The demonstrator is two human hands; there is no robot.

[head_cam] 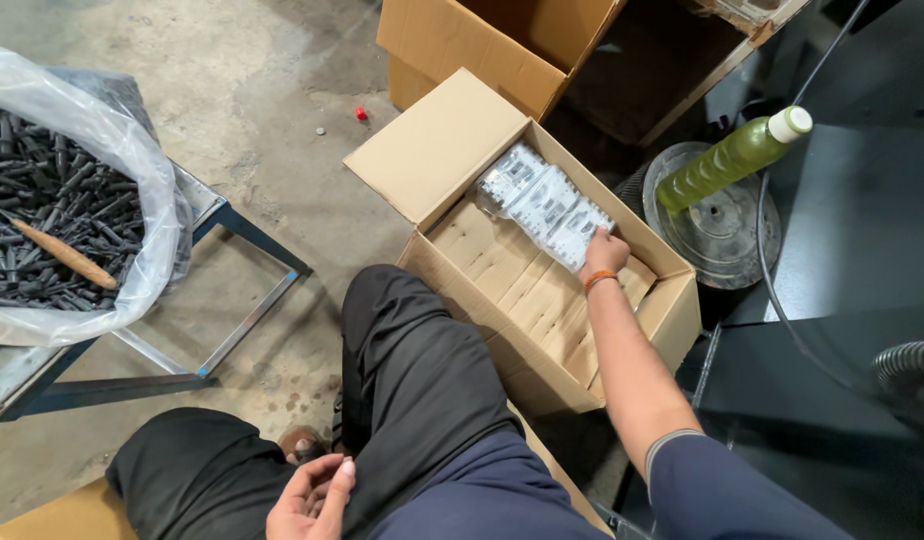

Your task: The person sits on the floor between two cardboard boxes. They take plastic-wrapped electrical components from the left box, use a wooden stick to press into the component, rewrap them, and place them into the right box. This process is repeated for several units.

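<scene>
Reaching into the open brown cardboard box (542, 290) on the floor, the right hand (606, 252) is seen with its grip closed on the near end of a clear plastic pack of small silvery-white pieces (542, 203); the pack lies slanted along the box's far wall, its other end resting on the layer of tan cardboard dividers (522, 280) that covers whatever is stored beneath. The slanted lie is judged to follow from the pack being held at one end only. The left hand (312, 500) is held idle at the lap, fingers loosely curled, palm up, nothing gripped. The box is kept just beside the seated person's knee, within arm's reach. To the left, a clear plastic bag of dark grey cylindrical parts (52, 215) sits on a blue-framed metal surface (252, 240), a brown wooden stick (67, 255) lying on top. A green-filled plastic bottle with white cap (732, 158) leans over a round grey metal disc (722, 225). Box contents under the dividers are hidden; the pack's pieces cannot be made out singly; fingertips are partly masked by the pack.
</scene>
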